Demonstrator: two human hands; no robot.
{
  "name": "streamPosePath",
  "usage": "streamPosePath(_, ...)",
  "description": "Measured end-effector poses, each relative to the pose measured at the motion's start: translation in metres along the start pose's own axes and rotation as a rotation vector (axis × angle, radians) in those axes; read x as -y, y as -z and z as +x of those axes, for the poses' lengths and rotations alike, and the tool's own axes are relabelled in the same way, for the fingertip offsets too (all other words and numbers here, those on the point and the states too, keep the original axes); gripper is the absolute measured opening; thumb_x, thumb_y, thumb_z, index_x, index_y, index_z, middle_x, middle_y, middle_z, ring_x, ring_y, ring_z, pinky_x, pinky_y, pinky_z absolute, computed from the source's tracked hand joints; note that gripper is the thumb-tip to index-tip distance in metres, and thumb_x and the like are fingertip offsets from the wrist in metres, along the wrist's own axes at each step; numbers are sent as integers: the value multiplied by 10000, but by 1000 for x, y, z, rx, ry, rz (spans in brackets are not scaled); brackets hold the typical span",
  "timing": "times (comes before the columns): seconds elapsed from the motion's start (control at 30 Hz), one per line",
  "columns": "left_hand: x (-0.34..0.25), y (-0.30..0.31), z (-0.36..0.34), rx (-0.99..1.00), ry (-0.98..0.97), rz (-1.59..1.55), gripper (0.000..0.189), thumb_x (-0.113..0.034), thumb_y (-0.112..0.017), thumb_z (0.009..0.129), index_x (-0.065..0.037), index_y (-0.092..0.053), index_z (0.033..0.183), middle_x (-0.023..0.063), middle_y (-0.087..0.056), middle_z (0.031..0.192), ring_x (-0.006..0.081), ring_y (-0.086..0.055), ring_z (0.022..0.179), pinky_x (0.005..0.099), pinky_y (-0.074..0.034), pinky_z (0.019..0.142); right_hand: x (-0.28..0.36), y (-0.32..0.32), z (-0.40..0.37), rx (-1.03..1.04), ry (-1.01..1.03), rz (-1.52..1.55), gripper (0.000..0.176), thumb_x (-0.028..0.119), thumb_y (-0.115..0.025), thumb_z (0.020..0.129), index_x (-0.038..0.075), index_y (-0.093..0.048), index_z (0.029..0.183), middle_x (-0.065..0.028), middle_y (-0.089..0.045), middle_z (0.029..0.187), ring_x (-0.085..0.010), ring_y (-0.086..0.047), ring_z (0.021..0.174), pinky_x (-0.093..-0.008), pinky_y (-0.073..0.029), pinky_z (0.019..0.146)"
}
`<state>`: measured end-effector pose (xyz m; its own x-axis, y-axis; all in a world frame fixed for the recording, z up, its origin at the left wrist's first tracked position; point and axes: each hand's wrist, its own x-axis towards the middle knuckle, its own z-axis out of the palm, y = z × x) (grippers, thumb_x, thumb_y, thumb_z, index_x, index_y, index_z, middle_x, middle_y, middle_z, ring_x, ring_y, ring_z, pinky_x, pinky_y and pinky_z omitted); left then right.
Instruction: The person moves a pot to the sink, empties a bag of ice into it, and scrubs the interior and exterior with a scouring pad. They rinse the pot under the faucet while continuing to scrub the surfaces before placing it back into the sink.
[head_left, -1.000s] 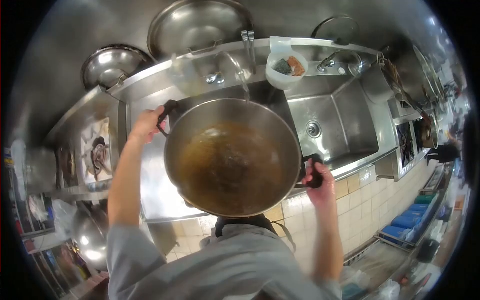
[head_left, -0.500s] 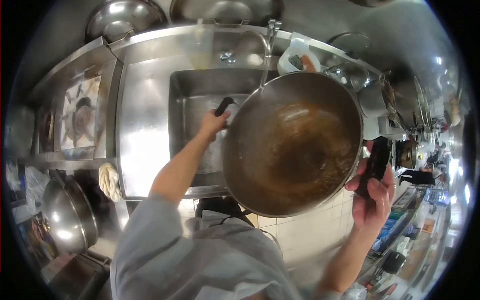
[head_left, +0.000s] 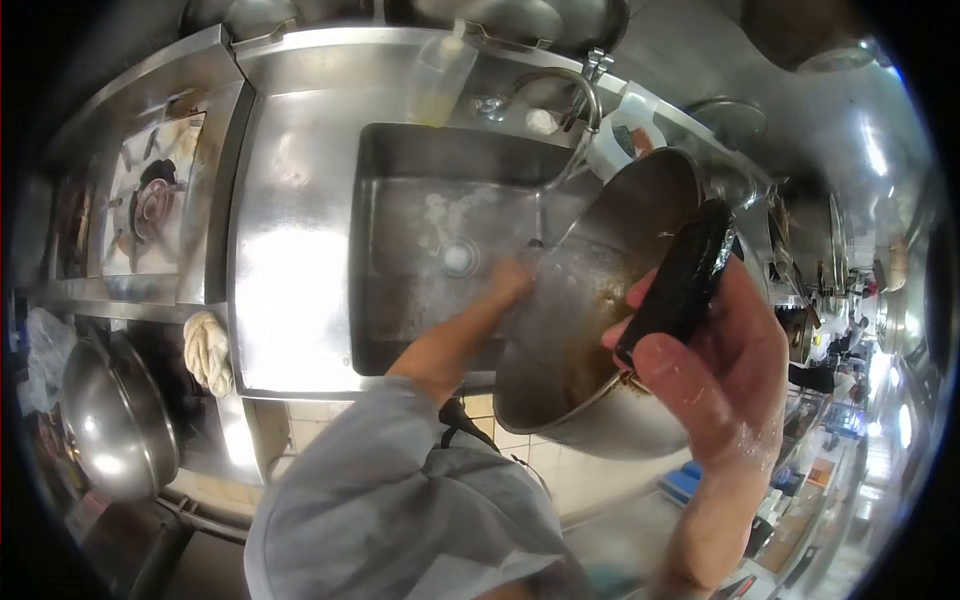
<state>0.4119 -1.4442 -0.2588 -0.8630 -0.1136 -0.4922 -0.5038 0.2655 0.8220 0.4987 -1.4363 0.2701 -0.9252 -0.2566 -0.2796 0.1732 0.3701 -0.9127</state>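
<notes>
A large wok (head_left: 560,360) with brown residue inside is tilted steeply towards the metal sink (head_left: 400,230). My right hand (head_left: 725,370) is closed around its near black handle (head_left: 680,280), raised high at the right. At the lower side, over the sink, my left hand (head_left: 515,280) grips the opposite handle; motion blurs it, and only a dark tip of that handle shows. Water appears to run off the wok's lower side. The curved faucet (head_left: 590,110) reaches down behind the wok.
A squeeze bottle (head_left: 440,75) stands behind the sink, and a white container (head_left: 625,135) sits right of the faucet. At the left are a gas burner (head_left: 150,205), a folded cloth (head_left: 207,352) and a big metal bowl (head_left: 118,420). Shelves line the right.
The wok has gone from facing up to steeply tilted, its right side lifted and its left side lowered into the sink. My right hand rose; my left hand moved right and down.
</notes>
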Motion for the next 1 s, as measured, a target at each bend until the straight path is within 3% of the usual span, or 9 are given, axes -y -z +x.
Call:
streamPosePath(0.1, -36, -4, -19, -142, 61, -276, 425, -377, -708, 873, 41, -718, 948, 245, -731, 935, 385, -719, 910, 497, -537, 789, 12, -13, 5, 14, -40, -23, 821, 298, -869, 765, -97, -472, 1366, -136, -638, 1098, -206, -704, 883, -304, -575, 780)
streamPosePath(0.23, -12, -47, 16, -158, 96, -315, 498, -454, -725, 876, 36, -714, 963, 226, -733, 914, 359, -723, 863, 484, -542, 772, 18, -19, 15, 61, -15, -55, 931, 354, -896, 731, -98, -447, 1411, -131, -645, 1089, -199, -703, 888, -297, -573, 781)
streamPosePath(0.3, 14, -72, 41, 114, 26, -702, 596, -535, -731, 868, 46, -707, 995, 195, -728, 864, 332, -718, 813, 459, -549, 760, 26, -22, 17, 65, -7, -46, 977, 380, -901, 716, -100, -433, 1427, -131, -647, 1080, -195, -701, 880, -297, -573, 778)
streamPosePath(0.4, -79, 43, -40, 55, 168, -283, 599, -534, -719, 883, 49, -704, 1018, 169, -718, 819, 300, -707, 789, 446, -544, 741, 33, -21, 18, 80, -22, -42, 1052, 423, -910, 685, -101, -413, 1449, -129, -652, 1062, -190, -699, 851, -298, -572, 766)
streamPosePath(0.57, 6, 123, 20, -152, 96, -369, 427, -381, -747, 847, 19, -724, 993, 92, -699, 796, 193, -646, 700, 366, -501, 627, -3, 7, 10, -17, 51, 76, 1003, 380, -879, 730, -101, -395, 1465, -122, -654, 1022, -190, -687, 769, -296, -563, 715)
streamPosePath(0.67, 17, 233, 33, -321, 115, 88, 353, -267, -732, 818, 30, -719, 1008, 110, -716, 776, 217, -695, 730, 388, -522, 664, -64, 47, 23, -120, 80, 274, 682, 157, -727, 830, -68, -451, 1411, -106, -643, 956, -192, -660, 703, -306, -534, 642)
streamPosePath(0.7, 5, 266, 24, -328, 143, 77, 451, -335, -716, 768, 9, -737, 1059, 240, -735, 995, 364, -714, 994, 455, -530, 880, -90, 61, 27, -163, 40, 342, 593, 62, -666, 838, -52, -470, 1386, -93, -634, 930, -191, -650, 696, -308, -521, 629)
streamPosePath(0.83, -59, 332, -4, -442, 62, 428, 425, -301, -707, 769, -3, -727, 1071, 237, -725, 1077, 376, -687, 1070, 454, -531, 933, -228, 84, 41, -393, -130, 753, 405, 38, -639, 838, 6, -546, 1231, -72, -591, 841, -185, -585, 633, -317, -497, 607)
streamPosePath(1.0, -106, 363, -24, -460, 69, 600, 387, -264, -699, 777, -17, -721, 1075, 224, -724, 1097, 377, -682, 1078, 454, -535, 936, -325, 52, 37, -404, -253, 824, 363, 11, -614, 853, 11, -535, 1207, -80, -594, 875, -193, -594, 699, -353, -522, 686)
